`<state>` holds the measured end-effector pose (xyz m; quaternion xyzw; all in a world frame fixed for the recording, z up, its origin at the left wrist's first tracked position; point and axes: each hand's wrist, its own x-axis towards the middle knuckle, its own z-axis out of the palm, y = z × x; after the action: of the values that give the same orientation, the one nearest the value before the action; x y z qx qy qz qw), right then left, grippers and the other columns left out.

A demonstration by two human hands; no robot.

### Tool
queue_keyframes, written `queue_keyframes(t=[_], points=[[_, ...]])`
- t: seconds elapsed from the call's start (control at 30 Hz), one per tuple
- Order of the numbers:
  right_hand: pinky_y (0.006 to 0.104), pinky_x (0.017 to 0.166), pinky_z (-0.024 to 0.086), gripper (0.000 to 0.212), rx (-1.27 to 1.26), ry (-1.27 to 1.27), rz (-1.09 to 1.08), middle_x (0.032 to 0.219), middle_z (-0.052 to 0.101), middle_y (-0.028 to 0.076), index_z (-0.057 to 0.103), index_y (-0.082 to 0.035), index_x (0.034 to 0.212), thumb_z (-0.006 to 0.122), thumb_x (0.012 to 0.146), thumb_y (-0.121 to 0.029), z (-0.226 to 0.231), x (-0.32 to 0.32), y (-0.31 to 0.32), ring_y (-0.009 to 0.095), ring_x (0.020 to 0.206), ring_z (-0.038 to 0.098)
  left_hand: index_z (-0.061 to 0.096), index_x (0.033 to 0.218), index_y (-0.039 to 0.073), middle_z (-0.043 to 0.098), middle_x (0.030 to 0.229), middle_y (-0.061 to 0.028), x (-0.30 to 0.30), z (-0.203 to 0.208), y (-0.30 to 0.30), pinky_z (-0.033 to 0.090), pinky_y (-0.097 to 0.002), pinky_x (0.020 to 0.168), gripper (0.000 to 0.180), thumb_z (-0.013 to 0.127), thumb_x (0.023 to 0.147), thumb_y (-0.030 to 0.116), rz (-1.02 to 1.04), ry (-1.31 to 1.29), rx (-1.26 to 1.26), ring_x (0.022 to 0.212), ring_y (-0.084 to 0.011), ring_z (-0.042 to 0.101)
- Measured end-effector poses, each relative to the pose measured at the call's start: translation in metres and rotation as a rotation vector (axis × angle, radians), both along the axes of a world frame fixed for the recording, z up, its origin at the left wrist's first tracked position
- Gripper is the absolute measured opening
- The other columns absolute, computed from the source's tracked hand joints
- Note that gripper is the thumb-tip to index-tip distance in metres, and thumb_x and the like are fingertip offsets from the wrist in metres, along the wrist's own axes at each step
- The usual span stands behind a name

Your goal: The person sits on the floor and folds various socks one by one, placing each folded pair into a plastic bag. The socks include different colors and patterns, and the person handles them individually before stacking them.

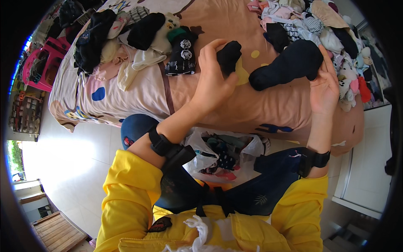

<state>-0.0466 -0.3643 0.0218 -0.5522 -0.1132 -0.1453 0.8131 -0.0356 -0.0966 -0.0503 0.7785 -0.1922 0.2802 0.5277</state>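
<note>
In my left hand [212, 75] is a small black sock [229, 56], held between the thumb and bent fingers above the bed's near edge. My right hand [325, 86] grips a longer black sock [287, 65] at its right end; some of those fingers are hidden behind the fabric. The free end of that sock points left, toward my left hand, with a gap between the two socks. Just left of my left hand lies a dark patterned sock [182, 54] with pale round motifs.
A peach patterned sheet [226, 21] covers the bed. Piles of socks lie at its left [113, 54] and right [331, 38]. Between my knees sits a white plastic bag [201, 155] with more socks. A pink plastic stool [35, 69] stands at far left, a white cabinet [365, 164] at right.
</note>
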Motion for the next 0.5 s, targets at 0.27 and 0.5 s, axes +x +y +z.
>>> queue_keyframes(t=[0.27,0.5], points=[[0.0300,0.097,0.048,0.064,-0.106,-0.049,0.177,0.139,0.048,0.016,0.031,0.002,0.147,0.041,0.085,0.011,0.008,-0.018,0.025,0.019,0.120,0.054,0.046,0.127,0.004,0.055,0.119,-0.0127,-0.014,0.002,-0.012,0.041,-0.0379,0.097,0.063,0.073,0.071,0.004,-0.250,-0.011,0.165,0.112,-0.0319,0.053],[0.0184,0.065,0.042,0.041,-0.386,0.013,-0.238,0.103,0.063,0.003,0.049,-0.004,0.131,0.051,0.091,0.004,-0.005,-0.009,0.020,0.004,0.077,0.054,0.042,0.116,0.006,0.056,0.091,-0.0057,-0.011,0.002,-0.010,0.043,-0.0245,0.079,0.033,0.056,0.088,-0.002,-0.527,0.329,-0.495,0.088,-0.0135,0.055]])
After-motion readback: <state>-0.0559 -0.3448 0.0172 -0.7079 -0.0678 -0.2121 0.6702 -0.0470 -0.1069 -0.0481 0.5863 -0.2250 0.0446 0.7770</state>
